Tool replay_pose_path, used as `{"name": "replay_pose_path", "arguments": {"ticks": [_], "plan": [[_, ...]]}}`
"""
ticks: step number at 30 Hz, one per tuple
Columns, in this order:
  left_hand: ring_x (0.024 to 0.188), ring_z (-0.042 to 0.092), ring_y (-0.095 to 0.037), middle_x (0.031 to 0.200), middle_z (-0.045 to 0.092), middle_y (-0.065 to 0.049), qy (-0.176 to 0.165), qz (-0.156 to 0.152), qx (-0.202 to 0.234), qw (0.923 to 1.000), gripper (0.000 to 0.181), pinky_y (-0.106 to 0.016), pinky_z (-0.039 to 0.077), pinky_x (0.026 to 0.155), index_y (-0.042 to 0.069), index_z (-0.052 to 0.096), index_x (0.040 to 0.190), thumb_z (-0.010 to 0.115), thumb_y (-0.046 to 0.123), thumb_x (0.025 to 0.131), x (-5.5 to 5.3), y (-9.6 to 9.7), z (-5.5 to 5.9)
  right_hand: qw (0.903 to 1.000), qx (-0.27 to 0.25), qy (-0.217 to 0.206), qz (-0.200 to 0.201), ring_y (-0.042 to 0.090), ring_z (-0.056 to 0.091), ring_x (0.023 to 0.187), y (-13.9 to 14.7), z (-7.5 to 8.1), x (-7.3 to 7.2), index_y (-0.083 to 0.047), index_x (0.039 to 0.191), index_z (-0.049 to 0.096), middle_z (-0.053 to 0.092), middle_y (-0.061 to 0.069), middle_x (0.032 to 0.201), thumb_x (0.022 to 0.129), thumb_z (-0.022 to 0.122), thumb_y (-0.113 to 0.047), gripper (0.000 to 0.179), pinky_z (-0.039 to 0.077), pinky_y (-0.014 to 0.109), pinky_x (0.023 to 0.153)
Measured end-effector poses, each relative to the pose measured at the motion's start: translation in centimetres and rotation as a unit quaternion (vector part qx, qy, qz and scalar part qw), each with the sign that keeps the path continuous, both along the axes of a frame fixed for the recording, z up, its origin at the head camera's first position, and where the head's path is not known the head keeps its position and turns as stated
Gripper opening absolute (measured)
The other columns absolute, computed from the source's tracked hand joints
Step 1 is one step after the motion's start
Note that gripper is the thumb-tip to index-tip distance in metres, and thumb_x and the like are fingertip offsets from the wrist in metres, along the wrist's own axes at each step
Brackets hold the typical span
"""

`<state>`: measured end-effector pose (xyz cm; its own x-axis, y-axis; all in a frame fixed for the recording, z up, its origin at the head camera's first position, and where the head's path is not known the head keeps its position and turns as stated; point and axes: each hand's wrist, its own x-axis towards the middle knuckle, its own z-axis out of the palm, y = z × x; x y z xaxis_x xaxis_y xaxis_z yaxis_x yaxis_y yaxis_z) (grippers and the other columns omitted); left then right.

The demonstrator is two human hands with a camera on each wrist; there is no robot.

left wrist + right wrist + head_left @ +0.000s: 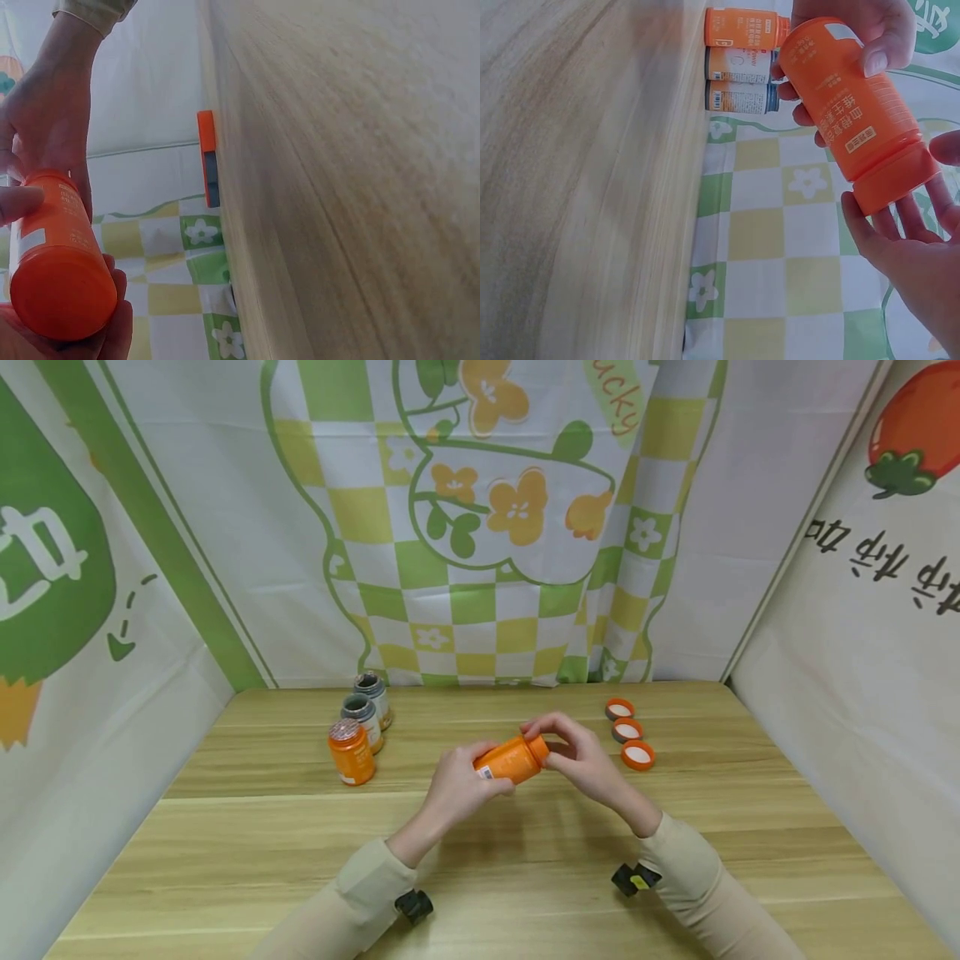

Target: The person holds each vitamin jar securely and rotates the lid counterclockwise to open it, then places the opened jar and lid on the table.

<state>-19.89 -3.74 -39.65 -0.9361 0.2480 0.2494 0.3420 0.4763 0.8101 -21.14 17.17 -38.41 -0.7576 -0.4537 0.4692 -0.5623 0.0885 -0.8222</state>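
An orange pill bottle (512, 762) is held up over the table, tilted with its capped end toward the right. My left hand (462, 783) grips the bottle's body, thumb on the near side and fingers wrapped beneath. The fingers of my right hand (581, 758) pinch the orange cap (896, 178), which sits on the bottle's neck. White print and a small label show on the bottle's side in the right wrist view. From the left wrist, the bottle's round base (64, 292) faces the camera.
Left on the wooden table (247, 843) stand three uncapped bottles in a row: an orange one (351, 753) in front, two grey-and-white ones (369, 727) behind. Three orange-rimmed caps (637, 756) lie in a line at the right. Printed cloth (480, 635) hangs behind the table.
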Motion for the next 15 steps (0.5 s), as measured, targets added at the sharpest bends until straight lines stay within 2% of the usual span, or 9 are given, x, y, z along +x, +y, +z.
{"name": "replay_pose_path", "arguments": {"ticks": [5, 10, 15], "plan": [[0.069, 0.055, -0.015, 0.088, 0.068, -0.002, -0.003, -0.006, 0.002, 1.0, 0.045, -0.03, 0.046, 0.059, 0.013, 0.068, 0.107, 0.076, 0.027, 0.065, 0.03, 0.03, 0.0, 0.9998, -0.009, 0.015, 0.006, 0.029, 0.053, 0.117, 0.04, -0.08, 0.04, 0.0, 0.104, 0.057, 0.055, 0.022, 0.12, 0.085, 0.055, 0.008, 0.021, 0.051, 0.035, 0.089], [0.069, 0.055, -0.014, 0.088, 0.067, -0.002, -0.009, -0.005, 0.002, 0.9999, 0.045, -0.03, 0.046, 0.059, 0.014, 0.068, 0.107, 0.076, 0.027, 0.065, 0.14, 0.08, 0.08, 0.9996, -0.013, 0.024, 0.011, 0.03, 0.052, 0.117, 0.08, -0.08, 0.07, 0.0, 0.102, 0.057, 0.056, 0.017, 0.118, 0.085, 0.055, 0.009, 0.02, 0.049, 0.038, 0.092], [0.069, 0.055, -0.015, 0.088, 0.067, -0.002, -0.012, -0.006, 0.003, 0.9999, 0.045, -0.03, 0.046, 0.06, 0.013, 0.068, 0.108, 0.076, 0.027, 0.065, 0.25, 0.13, 0.07, 0.9994, -0.016, 0.024, 0.019, 0.028, 0.052, 0.118, 0.21, -0.03, 0.03, 0.0, 0.102, 0.057, 0.056, 0.018, 0.118, 0.084, 0.053, 0.011, 0.022, 0.048, 0.04, 0.095]]}}
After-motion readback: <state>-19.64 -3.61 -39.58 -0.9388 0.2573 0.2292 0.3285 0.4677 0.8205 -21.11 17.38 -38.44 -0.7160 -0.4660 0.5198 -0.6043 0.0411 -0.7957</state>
